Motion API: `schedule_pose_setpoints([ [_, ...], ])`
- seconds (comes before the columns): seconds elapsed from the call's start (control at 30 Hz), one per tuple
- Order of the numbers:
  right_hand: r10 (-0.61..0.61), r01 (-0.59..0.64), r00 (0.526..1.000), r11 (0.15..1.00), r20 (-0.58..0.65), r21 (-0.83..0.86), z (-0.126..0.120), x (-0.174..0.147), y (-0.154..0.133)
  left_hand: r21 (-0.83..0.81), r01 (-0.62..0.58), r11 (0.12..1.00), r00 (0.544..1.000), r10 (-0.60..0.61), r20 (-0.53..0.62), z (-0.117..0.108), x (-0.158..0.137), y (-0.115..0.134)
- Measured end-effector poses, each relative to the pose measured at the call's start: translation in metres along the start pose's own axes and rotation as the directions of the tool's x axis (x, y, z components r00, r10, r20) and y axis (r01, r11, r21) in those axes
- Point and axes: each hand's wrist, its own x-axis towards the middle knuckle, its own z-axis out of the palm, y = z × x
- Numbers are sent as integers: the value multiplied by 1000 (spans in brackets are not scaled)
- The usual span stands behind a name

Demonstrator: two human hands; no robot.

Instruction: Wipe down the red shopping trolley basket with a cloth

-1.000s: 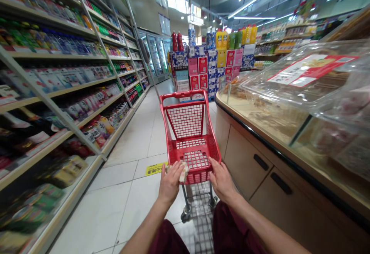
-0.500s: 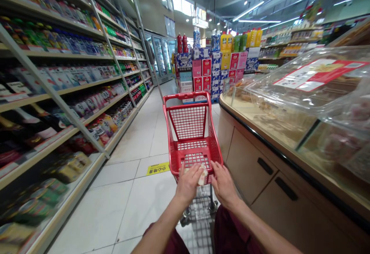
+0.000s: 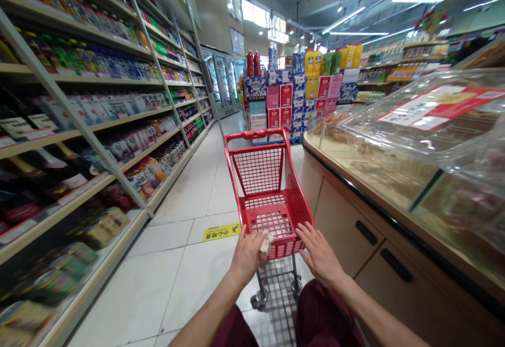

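A red plastic shopping cart [image 3: 298,199] stands right in front of me, its grid basket open at the top. At the near left corner of the rim, my left hand [image 3: 246,255] is closed around a crumpled whitish cloth or tissue [image 3: 266,244], which sticks out between thumb and fingers. My right hand [image 3: 321,255] rests at the near right corner with its fingers stretched out along the rim, holding nothing. Beneath the basket show the metal frame and the casters [image 3: 259,299].
Drink shelves [image 3: 126,81] line the left side. To the right stands a wooden counter [image 3: 335,215] with clear plastic food boxes [image 3: 406,105]. Stacked cartons [image 3: 280,105] rise ahead beyond the cart. A yellow sign [image 3: 221,232] lies on the tiled floor.
My hands have moved apart, and the left fingers have gone from lying over the cloth to closing round it. The cart's near end has shifted slightly right in view.
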Motion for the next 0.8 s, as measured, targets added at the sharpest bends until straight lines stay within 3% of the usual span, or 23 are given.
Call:
schedule_pose_setpoints([
  [0.13,87,-86,996,995,15,-54,-12,-2,41,-13,-92,996,996,92,13,24,11,37],
  [0.27,313,-313,950,945,-16,-99,-25,9,67,4,-263,965,965,263,-16,40,23,62],
  [0.37,333,-337,941,939,-60,-66,-25,13,52,55,-339,939,938,342,-58,34,32,50],
  [0.5,192,-189,981,975,-18,114,-19,7,15,156,-209,965,967,228,-112,16,50,19],
  [0.57,210,-209,978,964,7,162,-21,6,5,198,-184,963,974,206,-98,18,56,19],
  [0.73,315,-317,949,944,33,91,-36,4,6,184,-428,885,898,439,-23,39,54,42],
  [0.8,342,-343,939,938,36,54,-40,2,10,196,-369,908,922,384,-43,32,53,31],
])
